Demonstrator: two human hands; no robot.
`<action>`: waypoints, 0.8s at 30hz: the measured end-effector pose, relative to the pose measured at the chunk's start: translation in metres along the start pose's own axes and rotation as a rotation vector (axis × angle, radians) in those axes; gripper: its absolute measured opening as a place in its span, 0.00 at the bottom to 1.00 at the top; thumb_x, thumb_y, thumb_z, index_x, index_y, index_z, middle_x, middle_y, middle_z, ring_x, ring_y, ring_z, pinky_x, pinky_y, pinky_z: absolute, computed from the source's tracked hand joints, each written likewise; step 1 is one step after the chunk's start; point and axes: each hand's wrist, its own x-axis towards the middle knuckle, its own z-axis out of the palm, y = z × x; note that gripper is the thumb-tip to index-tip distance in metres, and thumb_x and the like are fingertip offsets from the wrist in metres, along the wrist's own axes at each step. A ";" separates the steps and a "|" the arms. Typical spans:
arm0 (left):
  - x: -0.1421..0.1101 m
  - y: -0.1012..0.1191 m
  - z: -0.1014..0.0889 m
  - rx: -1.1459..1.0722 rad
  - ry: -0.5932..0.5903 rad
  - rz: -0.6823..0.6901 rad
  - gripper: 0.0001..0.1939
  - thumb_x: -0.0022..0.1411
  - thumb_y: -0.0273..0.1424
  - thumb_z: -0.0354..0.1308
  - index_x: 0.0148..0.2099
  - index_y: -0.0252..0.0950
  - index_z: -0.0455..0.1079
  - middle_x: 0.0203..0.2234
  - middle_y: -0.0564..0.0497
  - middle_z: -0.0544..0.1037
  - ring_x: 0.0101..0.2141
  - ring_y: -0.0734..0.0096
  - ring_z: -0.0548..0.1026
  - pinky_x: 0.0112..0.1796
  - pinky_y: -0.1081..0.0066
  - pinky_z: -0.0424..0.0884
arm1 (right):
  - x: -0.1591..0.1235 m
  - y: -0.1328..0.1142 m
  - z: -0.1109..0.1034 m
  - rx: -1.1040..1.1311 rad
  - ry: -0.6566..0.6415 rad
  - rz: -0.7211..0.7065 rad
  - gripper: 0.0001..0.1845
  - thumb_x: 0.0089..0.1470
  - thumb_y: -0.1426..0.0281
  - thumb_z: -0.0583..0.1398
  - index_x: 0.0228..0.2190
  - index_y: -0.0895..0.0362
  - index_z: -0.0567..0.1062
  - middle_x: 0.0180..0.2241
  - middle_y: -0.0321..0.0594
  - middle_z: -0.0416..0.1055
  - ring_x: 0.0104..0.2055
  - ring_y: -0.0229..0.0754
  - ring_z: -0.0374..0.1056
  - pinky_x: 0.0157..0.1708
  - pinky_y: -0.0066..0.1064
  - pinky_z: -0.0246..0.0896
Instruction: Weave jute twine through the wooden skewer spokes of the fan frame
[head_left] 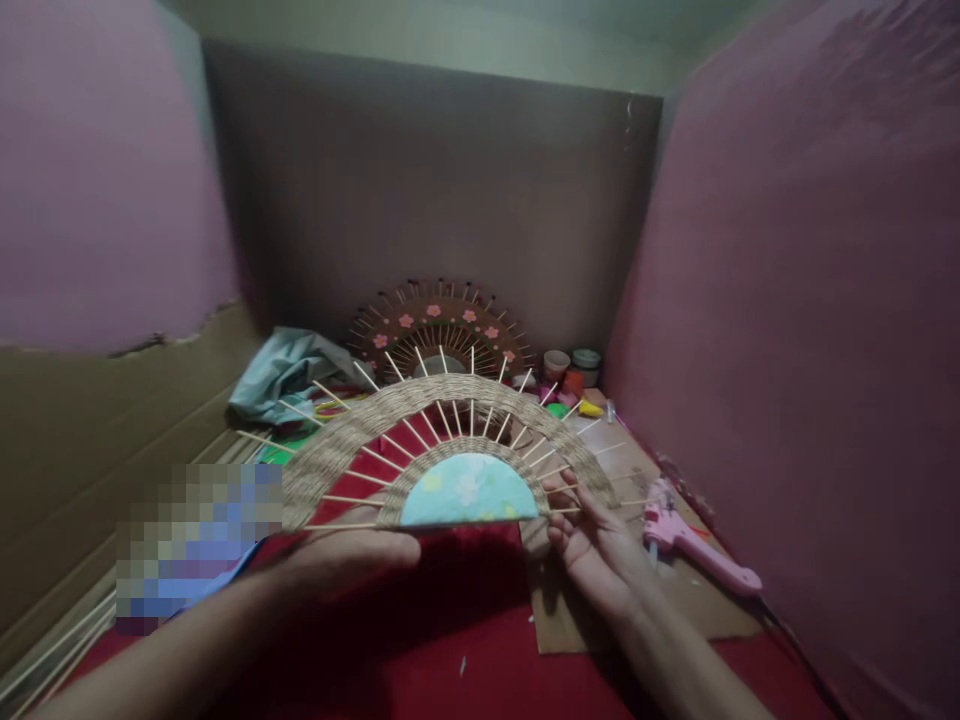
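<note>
A half-round fan of thin sticks and woven straw-coloured cord (pixel 454 390) is raised in front of me, its flat edge towards me. At its centre is a light-blue half-disc (pixel 469 492) with pale flower marks. My left hand (pixel 360 548) supports the lower left edge from beneath, thumb showing and the other fingers hidden behind. On the right, my right hand (pixel 596 560) has its fingers closed around the lower sticks near the blue centre. Bare stick ends stick out past the outer woven band.
A pink glue gun (pixel 697 550) lies on cardboard (pixel 574 625) at the right, over red cloth (pixel 420 630). Behind stands a brown fan with pink flowers (pixel 433 312). Small pots (pixel 585 365) and a crumpled pale-blue bag (pixel 289 375) sit at the back. Pink walls (pixel 810 350) flank the space.
</note>
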 end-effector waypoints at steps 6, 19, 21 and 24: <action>-0.018 -0.015 0.028 -0.153 0.106 0.088 0.13 0.57 0.25 0.58 0.45 0.30 0.72 0.44 0.40 0.76 0.43 0.55 0.74 0.40 0.60 0.74 | -0.005 0.007 -0.002 0.031 -0.038 0.048 0.08 0.55 0.77 0.56 0.37 0.59 0.72 0.25 0.41 0.75 0.21 0.36 0.69 0.22 0.26 0.68; -0.051 -0.030 0.025 -0.206 0.449 0.023 0.19 0.55 0.17 0.55 0.49 0.33 0.67 0.39 0.43 0.76 0.33 0.63 0.77 0.28 0.65 0.77 | -0.066 0.001 -0.034 -0.100 -0.025 0.249 0.04 0.44 0.81 0.60 0.27 0.69 0.75 0.31 0.55 0.76 0.25 0.38 0.70 0.27 0.27 0.68; -0.053 -0.034 0.026 -0.217 0.471 0.004 0.22 0.54 0.16 0.56 0.51 0.33 0.65 0.39 0.43 0.76 0.32 0.62 0.77 0.27 0.65 0.77 | -0.068 0.000 -0.039 -0.101 -0.007 0.230 0.02 0.42 0.80 0.62 0.24 0.67 0.74 0.30 0.54 0.76 0.25 0.37 0.70 0.28 0.27 0.68; -0.056 -0.041 0.025 -0.212 0.435 0.001 0.22 0.54 0.17 0.56 0.52 0.34 0.65 0.39 0.43 0.76 0.33 0.60 0.77 0.27 0.64 0.77 | -0.069 -0.001 -0.044 -0.095 -0.002 0.223 0.03 0.41 0.78 0.64 0.23 0.65 0.74 0.30 0.53 0.76 0.26 0.38 0.70 0.28 0.27 0.68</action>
